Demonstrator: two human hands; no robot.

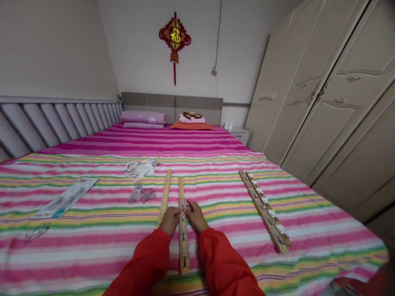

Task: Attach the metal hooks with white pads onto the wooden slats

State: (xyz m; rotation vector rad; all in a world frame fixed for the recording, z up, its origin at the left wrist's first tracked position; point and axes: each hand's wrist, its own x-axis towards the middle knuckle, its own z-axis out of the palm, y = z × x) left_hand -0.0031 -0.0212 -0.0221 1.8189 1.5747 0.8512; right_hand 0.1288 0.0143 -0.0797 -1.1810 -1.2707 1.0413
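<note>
A narrow wooden strip (184,255) with small metal hooks along it lies lengthwise in front of me on the striped bedspread. My left hand (170,220) is closed in a pinch at the strip's left edge, its fingertips over the upper hooks. From the right, my right hand (196,216) also pinches at the same spot, fingertips almost meeting the left ones. What the fingers grip there is too small to make out. Just left of it lies a second wooden strip (166,191), pierced with small holes and partly hidden by my left hand.
Two wooden strips with fittings (262,205) lie to the right. Left are small clear bags (142,195), a pile of packets (140,168), a long clear package (66,199) and a clear crumpled item (37,232). Folded bedding (143,118) sits near the headboard; wardrobes (311,102) stand right.
</note>
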